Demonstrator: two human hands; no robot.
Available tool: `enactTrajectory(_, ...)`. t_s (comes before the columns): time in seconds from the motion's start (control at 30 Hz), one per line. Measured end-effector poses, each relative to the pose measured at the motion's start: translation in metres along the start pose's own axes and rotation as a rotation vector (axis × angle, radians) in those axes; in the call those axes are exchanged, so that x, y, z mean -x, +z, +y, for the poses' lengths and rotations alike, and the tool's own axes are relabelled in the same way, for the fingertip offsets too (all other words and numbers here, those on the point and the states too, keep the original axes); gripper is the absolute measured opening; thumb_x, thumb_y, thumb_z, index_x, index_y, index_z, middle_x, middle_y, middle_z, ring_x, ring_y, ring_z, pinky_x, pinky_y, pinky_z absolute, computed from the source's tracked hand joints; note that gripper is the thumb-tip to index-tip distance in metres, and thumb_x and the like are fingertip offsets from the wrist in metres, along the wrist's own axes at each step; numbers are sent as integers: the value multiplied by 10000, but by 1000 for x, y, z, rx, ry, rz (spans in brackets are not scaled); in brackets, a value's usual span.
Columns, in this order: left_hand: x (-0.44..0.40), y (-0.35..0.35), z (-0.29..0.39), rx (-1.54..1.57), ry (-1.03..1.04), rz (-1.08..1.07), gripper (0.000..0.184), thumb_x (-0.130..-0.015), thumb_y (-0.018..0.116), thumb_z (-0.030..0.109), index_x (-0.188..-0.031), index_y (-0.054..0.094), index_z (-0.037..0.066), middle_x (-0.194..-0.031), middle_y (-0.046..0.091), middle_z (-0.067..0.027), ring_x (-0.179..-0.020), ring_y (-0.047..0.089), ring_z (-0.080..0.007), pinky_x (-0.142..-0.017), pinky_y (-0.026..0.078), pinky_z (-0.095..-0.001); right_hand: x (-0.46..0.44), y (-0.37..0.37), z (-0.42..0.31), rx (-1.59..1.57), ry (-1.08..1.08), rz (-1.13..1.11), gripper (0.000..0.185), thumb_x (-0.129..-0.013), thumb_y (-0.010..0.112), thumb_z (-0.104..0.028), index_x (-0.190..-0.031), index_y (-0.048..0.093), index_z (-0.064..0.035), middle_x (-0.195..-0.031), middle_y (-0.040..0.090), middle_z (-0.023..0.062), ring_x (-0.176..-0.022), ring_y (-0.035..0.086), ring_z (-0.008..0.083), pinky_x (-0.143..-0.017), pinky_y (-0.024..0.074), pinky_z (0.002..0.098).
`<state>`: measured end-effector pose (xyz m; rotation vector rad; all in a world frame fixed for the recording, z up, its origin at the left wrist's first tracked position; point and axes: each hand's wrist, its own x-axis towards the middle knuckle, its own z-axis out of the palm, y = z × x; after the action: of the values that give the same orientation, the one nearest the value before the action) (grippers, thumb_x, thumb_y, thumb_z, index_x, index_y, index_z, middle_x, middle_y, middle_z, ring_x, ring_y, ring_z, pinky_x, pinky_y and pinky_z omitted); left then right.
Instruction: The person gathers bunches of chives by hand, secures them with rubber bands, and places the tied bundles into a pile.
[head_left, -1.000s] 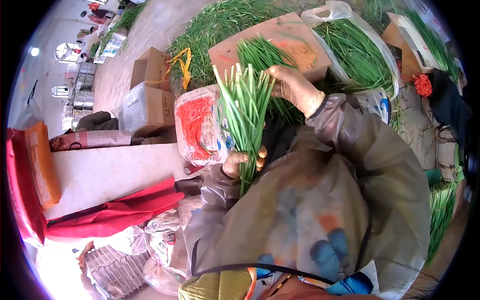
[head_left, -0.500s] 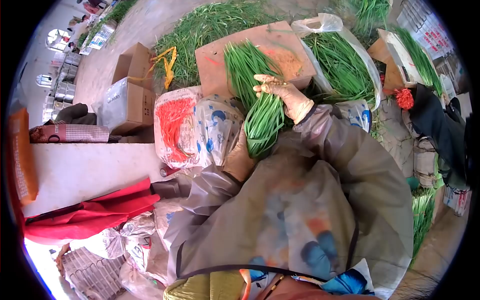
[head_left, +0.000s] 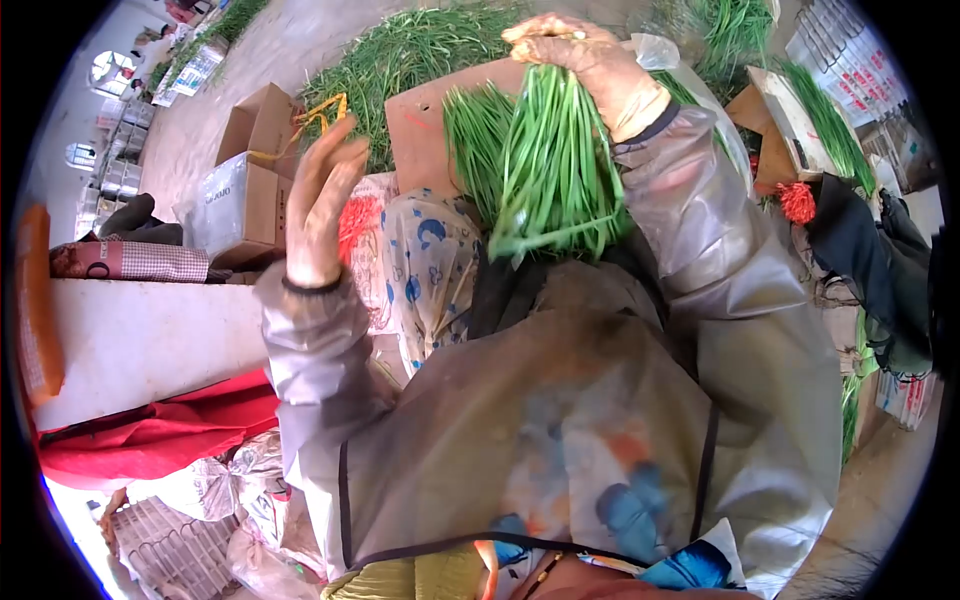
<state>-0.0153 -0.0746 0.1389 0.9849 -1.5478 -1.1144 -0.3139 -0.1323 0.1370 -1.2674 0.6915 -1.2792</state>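
Note:
My right hand (head_left: pixel 605 75), in a thin stained glove, is raised and grips the upper end of a bunch of garlic chives (head_left: pixel 560 170). The long green leaves hang down from it toward my lap. More chives (head_left: pixel 472 140) lie behind the bunch on a brown board (head_left: pixel 415 130). My left hand (head_left: pixel 322 210), also gloved, is lifted off to the left with fingers apart and nothing in it. It is nearest to the red ties (head_left: pixel 357 225), which it partly covers from view. Beside them, my left knee has a plastic cover with blue prints (head_left: pixel 430 250).
A big heap of loose chives (head_left: pixel 420 50) covers the floor beyond the board. Cardboard boxes (head_left: pixel 262 205) with a yellow strap stand at left, above a white tabletop (head_left: pixel 150 340). At right are a wooden stand (head_left: pixel 790 120) with chives and a red bundle of ties (head_left: pixel 796 203).
My left hand has let go of the chives and swung up and left. My right hand has risen with the bunch, which now hangs from it instead of lying across both hands.

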Motion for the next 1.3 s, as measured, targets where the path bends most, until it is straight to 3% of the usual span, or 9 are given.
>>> enactTrajectory(0.13, -59, 47, -16, 655, -86, -420, 582, -835, 647, 320, -1292, 438, 26, -1207, 539, -135, -1095, 519, -213, -949, 403, -332, -6, 34, 12, -224, 196, -155, 345, -826, 660, -197, -1128, 575, -52, -989, 608, 35, -896, 572, 111, -790, 483, 244)
enactTrajectory(0.27, -51, 83, -78, 1000, -399, -408, 647, -784, 681, 410, -1272, 449, 54, -1210, 551, -107, -1055, 556, -235, -922, 458, -374, -4, 49, 64, 57, -152, -143, 413, -865, 623, -200, -1211, 517, -1, -1022, 606, 30, -976, 554, 117, -872, 442, 272)
enactTrajectory(0.47, -31, 91, -128, 1132, -448, -618, 772, -773, 622, 536, -1297, 404, 14, -1181, 553, -213, -1084, 536, -393, -971, 412, -520, 4, 26, 58, 1297, -236, -493, 368, -910, 451, -455, -1155, 607, -229, -889, 655, 90, -838, 639, 239, -712, 493, 335)
enactTrajectory(0.57, -21, 95, -142, 1245, -652, -636, 533, -806, 655, 361, -1196, 511, 26, -1107, 599, -181, -1049, 567, -339, -971, 413, -521, 2, 34, 45, 967, 544, -535, 401, -914, 457, -460, -1127, 620, -162, -818, 651, 76, -603, 616, 176, -578, 492, 345)
enactTrajectory(0.67, -34, 89, -139, 1143, -500, -756, 413, -811, 663, 320, -1116, 571, 58, -933, 634, -49, -924, 600, -231, -1064, 296, -521, 9, 18, 67, 677, 165, -345, 423, -918, 480, -432, -1197, 581, -132, -1042, 643, 68, -865, 625, 158, -852, 469, 292)
enactTrajectory(0.73, -31, 80, -108, 1010, -410, -491, 301, -827, 655, 262, -1017, 568, 45, -883, 619, -77, -863, 614, -229, -966, 423, -472, 8, -4, 71, 365, 67, -186, 370, -902, 549, -346, -1147, 599, -73, -1114, 615, 53, -1017, 575, 154, -931, 427, 295)
enactTrajectory(0.87, -73, 33, -58, 556, -49, -177, 241, -835, 641, 194, -993, 559, 33, -901, 617, -111, -885, 609, -258, -828, 494, -387, 35, -73, 56, 623, 4, -46, 315, -911, 550, -249, -1165, 590, -67, -1087, 612, 21, -1011, 552, 114, -904, 422, 255)
enactTrajectory(1.0, -112, 2, -64, 994, 93, 282, 154, -869, 609, 160, -947, 573, 33, -931, 635, -93, -904, 611, -231, -868, 495, -371, 70, -121, 33, 565, 301, 261, 282, -881, 560, -216, -1128, 613, -91, -962, 605, -21, -863, 540, 64, -768, 418, 220)
enactTrajectory(1.3, -110, -23, -86, 1159, 338, 111, 139, -908, 543, 263, -894, 557, 125, -886, 555, 0, -985, 522, -211, -933, 398, -482, 108, -179, 13, 569, 261, 434, 226, -902, 576, -223, -1088, 641, -112, -946, 632, -20, -778, 560, 49, -683, 428, 179)
